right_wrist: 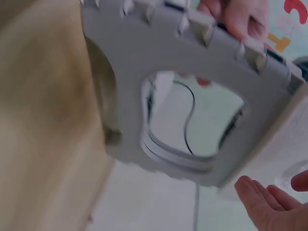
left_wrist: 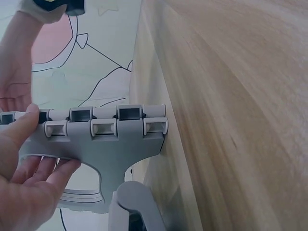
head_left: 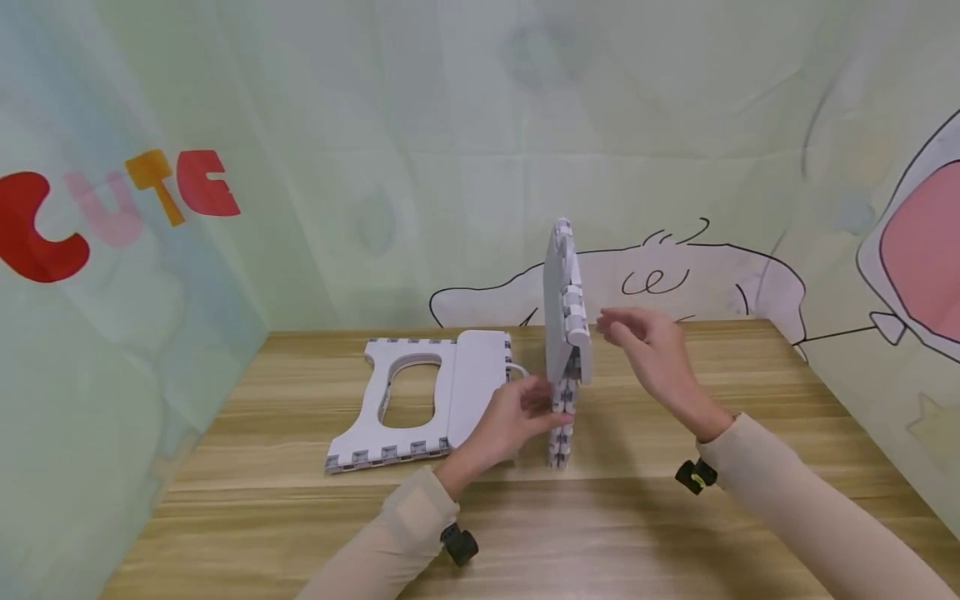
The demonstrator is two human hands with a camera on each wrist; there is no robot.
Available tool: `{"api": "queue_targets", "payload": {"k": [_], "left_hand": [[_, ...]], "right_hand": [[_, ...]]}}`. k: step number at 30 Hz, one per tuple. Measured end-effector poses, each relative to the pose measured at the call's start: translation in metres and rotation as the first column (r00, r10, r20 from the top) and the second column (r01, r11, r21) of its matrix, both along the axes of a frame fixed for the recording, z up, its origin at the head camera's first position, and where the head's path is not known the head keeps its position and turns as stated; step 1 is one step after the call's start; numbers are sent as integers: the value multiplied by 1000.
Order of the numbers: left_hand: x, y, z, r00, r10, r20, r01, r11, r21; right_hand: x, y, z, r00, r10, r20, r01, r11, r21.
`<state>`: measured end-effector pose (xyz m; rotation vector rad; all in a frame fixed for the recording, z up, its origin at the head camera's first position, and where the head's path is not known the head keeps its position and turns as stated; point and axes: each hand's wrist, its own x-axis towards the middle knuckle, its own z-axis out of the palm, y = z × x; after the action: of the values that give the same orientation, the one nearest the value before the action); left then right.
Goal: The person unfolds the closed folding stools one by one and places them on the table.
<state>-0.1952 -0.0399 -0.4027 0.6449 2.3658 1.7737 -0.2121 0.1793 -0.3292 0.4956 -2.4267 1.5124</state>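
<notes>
A folded white-and-grey step stool (head_left: 558, 308) stands upright on its edge on the wooden table, seen nearly edge-on in the head view. My left hand (head_left: 510, 417) grips its hinged near edge. In the left wrist view the thumb lies on the hinges and the fingers reach to the cut-out in the leg panel (left_wrist: 113, 163). My right hand (head_left: 656, 354) hovers right of the stool with fingers extended and holds nothing. The right wrist view shows its fingertips (right_wrist: 245, 185) close to the stool's seat panel; whether they touch it I cannot tell.
A second folded step stool (head_left: 480, 375) lies flat on the table to the left, its thin handle loop (head_left: 519, 367) towards the upright one. A printed fabric backdrop (head_left: 360, 208) hangs behind the wooden table (head_left: 600, 533) and on both sides.
</notes>
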Motion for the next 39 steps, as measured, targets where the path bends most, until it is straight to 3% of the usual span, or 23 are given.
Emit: {"api": "queue_targets", "payload": {"k": [7, 16, 24, 35, 39], "left_hand": [[0, 1, 0, 1000, -2, -12, 3, 1000, 15], [-2, 0, -2, 1000, -12, -5, 13, 999, 36], [-2, -2, 0, 1000, -23, -12, 24, 999, 27], [-3, -1, 1, 999, -27, -31, 27, 1000, 7], [-2, 0, 2, 1000, -20, -9, 20, 1000, 13]], "right_hand": [[14, -1, -36, 977, 148, 153, -136, 987, -88], [24, -8, -70, 962, 242, 123, -234, 969, -76], [24, -12, -77, 945, 286, 156, -269, 956, -120], [23, -9, -77, 946, 307, 108, -300, 951, -76], [24, -7, -78, 950, 293, 107, -287, 956, -66]]}}
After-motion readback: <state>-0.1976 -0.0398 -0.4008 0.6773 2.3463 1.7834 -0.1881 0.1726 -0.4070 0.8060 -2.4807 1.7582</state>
